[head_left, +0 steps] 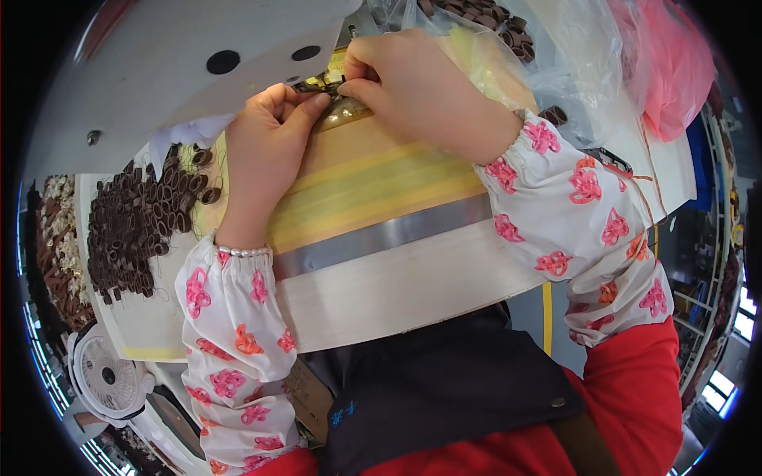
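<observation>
Both of my hands meet at the lit needle area of a white sewing machine (182, 71). My left hand (270, 143) pinches a small dark brown piece (329, 92) between thumb and forefinger, beside the metal parts under the machine head. From the right, my right hand (425, 91) reaches in with thumb and forefinger closed at the other end of the piece. Fingers cover most of it, so its shape is hard to tell. Just below the fingertips is a shiny rounded plate (347, 113). Left of my left wrist lies a pile of dark brown stitched loops (143, 226).
Yellow tape (357, 186) and a metal strip (389, 236) cross the white table (413, 293). Clear plastic bags (583, 67), a pink bag (675, 67) and more brown loops (480, 16) lie at the back right. A white fan (109, 373) stands lower left.
</observation>
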`<state>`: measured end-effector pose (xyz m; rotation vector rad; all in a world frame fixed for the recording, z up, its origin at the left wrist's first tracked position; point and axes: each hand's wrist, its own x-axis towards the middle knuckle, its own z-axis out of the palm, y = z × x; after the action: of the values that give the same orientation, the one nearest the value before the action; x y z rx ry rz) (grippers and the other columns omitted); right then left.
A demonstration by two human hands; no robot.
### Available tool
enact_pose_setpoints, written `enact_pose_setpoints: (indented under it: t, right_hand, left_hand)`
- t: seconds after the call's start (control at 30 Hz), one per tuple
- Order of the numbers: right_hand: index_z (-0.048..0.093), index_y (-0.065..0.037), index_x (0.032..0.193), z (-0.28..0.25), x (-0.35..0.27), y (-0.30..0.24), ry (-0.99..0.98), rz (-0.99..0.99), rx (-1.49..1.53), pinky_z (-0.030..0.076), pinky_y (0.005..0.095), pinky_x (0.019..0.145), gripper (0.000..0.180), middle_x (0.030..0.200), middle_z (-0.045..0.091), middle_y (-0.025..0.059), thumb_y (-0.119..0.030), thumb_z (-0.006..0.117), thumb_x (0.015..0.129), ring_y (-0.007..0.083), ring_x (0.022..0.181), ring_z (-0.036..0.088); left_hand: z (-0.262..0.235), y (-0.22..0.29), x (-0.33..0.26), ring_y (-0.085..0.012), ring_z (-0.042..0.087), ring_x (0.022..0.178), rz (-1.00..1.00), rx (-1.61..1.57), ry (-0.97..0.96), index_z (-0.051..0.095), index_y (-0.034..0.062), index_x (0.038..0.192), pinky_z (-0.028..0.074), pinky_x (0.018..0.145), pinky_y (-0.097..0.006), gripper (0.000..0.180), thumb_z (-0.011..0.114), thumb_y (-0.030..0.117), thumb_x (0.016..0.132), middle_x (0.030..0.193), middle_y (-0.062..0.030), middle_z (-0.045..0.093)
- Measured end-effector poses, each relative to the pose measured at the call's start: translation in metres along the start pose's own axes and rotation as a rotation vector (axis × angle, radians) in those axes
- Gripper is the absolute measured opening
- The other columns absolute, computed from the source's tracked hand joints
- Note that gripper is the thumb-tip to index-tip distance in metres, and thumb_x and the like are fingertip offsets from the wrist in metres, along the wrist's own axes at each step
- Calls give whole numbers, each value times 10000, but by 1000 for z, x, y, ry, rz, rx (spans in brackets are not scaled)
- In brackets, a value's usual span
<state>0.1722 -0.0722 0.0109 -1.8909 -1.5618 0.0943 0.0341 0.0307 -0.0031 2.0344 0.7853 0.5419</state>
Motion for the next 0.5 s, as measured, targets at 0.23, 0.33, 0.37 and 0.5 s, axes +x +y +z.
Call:
enact_pose_setpoints:
  t: [0.23,0.33,0.37,0.5]
  right_hand:
    - [547,-24,754,10,-10,9,179,-189,-47,432,379,555,157,662,568,120,-152,635,731,313,617,558]
    - [546,-30,783,-17,-24,-9,222,-223,-106,443,372,573,160,696,577,112,-152,635,734,305,638,565]
    - [545,-31,790,-35,-33,-12,235,-220,-133,447,367,579,158,706,580,110,-149,635,736,302,646,568]
    - [560,-5,830,-108,-74,25,42,16,-365,452,313,582,122,733,587,110,-55,613,732,249,654,577]
  left_hand:
    - [-2,-3,2,-40,427,462,98,90,25,613,10,750,338,450,-219,210,644,215,784,496,8,517]
    - [-4,-7,-3,-94,467,477,205,100,81,595,-11,725,343,462,-247,247,628,224,795,502,-35,519]
    - [-3,1,-11,-110,466,479,210,147,46,590,-7,711,345,476,-258,245,627,220,796,499,-39,511]
    - [-18,0,-42,-159,383,454,450,430,118,554,21,634,340,561,-297,266,614,211,810,466,-33,435]
